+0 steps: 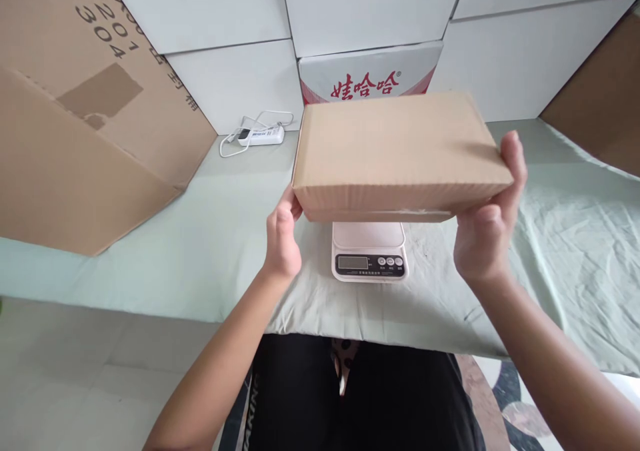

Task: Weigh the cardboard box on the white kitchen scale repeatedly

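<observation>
A closed brown cardboard box [395,151] is held between both hands, just above a small white digital scale [369,251]. My left hand [283,238] grips the box's lower left corner. My right hand [487,228] clasps its right end, fingers wrapped over the top edge. The scale stands on a pale green cloth [200,238], its display and buttons facing me. Whether the box touches the scale's platform is hidden by the box itself.
A large brown carton [85,111] leans at the left. White boxes and one with red lettering [367,74] line the back. A white power strip [261,134] with its cord lies behind the scale. Another brown carton [605,98] stands at the right.
</observation>
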Tool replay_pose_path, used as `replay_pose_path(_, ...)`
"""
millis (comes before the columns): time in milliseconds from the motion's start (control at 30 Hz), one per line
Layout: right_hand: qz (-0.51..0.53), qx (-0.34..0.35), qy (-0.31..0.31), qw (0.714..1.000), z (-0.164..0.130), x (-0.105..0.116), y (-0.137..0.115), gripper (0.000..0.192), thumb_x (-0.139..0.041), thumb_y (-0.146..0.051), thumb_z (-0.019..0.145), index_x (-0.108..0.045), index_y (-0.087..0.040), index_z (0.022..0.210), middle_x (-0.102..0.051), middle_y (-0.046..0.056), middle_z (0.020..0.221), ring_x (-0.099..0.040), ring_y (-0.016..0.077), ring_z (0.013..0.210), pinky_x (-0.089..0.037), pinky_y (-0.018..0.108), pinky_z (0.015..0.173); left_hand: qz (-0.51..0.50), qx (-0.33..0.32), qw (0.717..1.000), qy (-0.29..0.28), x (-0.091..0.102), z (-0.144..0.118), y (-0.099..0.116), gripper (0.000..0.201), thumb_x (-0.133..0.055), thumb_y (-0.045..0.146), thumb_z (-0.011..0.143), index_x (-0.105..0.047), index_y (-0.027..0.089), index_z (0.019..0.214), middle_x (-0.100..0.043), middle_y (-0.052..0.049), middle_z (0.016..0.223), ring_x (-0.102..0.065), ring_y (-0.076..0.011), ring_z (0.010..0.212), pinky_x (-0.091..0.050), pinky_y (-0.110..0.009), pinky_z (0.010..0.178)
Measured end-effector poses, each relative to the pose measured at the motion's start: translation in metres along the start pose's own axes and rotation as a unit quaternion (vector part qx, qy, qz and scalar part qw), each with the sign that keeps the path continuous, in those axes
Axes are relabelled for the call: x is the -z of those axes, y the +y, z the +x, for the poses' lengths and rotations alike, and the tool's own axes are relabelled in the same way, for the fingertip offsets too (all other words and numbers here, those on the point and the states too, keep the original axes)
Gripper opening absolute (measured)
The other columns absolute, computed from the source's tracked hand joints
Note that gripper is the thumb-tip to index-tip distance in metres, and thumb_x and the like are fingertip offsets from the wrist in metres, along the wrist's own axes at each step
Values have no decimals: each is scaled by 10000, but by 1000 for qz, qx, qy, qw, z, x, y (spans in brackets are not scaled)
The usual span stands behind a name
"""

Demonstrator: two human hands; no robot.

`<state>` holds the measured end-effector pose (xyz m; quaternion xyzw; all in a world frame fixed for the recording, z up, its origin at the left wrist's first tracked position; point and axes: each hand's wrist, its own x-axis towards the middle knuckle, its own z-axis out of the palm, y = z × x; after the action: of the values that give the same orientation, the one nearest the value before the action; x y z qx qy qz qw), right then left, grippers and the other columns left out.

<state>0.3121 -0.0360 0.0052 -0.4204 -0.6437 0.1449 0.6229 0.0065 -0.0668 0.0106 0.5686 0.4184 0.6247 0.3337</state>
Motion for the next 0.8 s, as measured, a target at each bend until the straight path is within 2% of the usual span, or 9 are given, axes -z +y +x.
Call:
replay_pose_path(67, 24, 47, -36, 998, 22, -4, 4, 908, -453, -944, 949, -349, -524, 1748, -359, -62, 1855, -300, 403, 1791, -290, 656, 1481, -23, 5, 1000, -12, -3, 23, 3, 927, -343, 970, 987, -741, 278, 1458, -791, -129, 1489, -583, -398, 1630, -546, -503, 1293)
replay_pose_path(133, 39, 56, -45, 997, 44, -15, 20, 884, -415, -929, 983, -308, -511, 1755, -350, -53, 1867, -301, 378, 1799, -329, 638, 1468, -47, 20, 998, -23, -9, 48, -6, 949, -329, 971, 990, -731, 273, 1492, -761, -122, 1560, -526, -389, 1684, -492, -507, 1350)
replay_pose_path(200, 41, 57, -4, 998, 61, -31, 45, 991, -435, -986, 918, -340, -449, 1745, -366, -30, 1880, -288, 388, 1804, -268, 648, 1488, -70, 46, 996, -14, -17, 70, -25, 962, -287, 972, 995, -722, 290, 1515, -738, -109, 1610, -482, -360, 1721, -456, -495, 1381)
replay_pose_path(267, 53, 26, 18, 998, 69, -48, 72, 1065, -481, -1020, 857, -391, -404, 1722, -383, 2, 1884, -295, 391, 1802, -215, 651, 1504, -86, 68, 994, -4, -25, 83, -48, 975, -281, 975, 992, -707, 290, 1541, -712, -106, 1655, -473, -349, 1728, -442, -490, 1392)
replay_pose_path(400, 85, -13, -5, 996, 61, -65, 111, 1025, -533, -955, 888, -337, -450, 1758, -381, -31, 1895, -339, 357, 1787, -259, 645, 1505, -86, 69, 994, 3, -32, 86, -79, 927, -370, 958, 992, -714, 296, 1543, -666, -75, 1716, -478, -337, 1727, -453, -440, 1387)
replay_pose_path(533, 69, -10, -23, 997, 52, -65, 134, 1088, -491, -983, 877, -249, -468, 1804, -340, -53, 1912, -321, 373, 1796, -278, 679, 1498, -80, 71, 994, -11, -33, 81, -88, 888, -413, 939, 998, -716, 307, 1545, -647, -48, 1736, -459, -323, 1738, -460, -409, 1380)
replay_pose_path(667, 59, -18, -22, 998, 53, -68, 149, 1147, -482, -1023, 840, -246, -453, 1807, -354, -23, 1901, -314, 381, 1802, -234, 692, 1504, -82, 103, 991, 1, -35, 84, -96, 914, -361, 926, 1022, -698, 265, 1556, -676, -86, 1705, -514, -316, 1705, -489, -401, 1353)
replay_pose_path(800, 63, -38, -25, 997, 52, -70, 153, 1141, -526, -1009, 848, -285, -422, 1796, -368, 6, 1899, -319, 379, 1800, -221, 669, 1505, -85, 116, 989, 7, -36, 86, -101, 898, -354, 909, 1035, -707, 254, 1537, -719, -90, 1656, -508, -319, 1708, -473, -417, 1372)
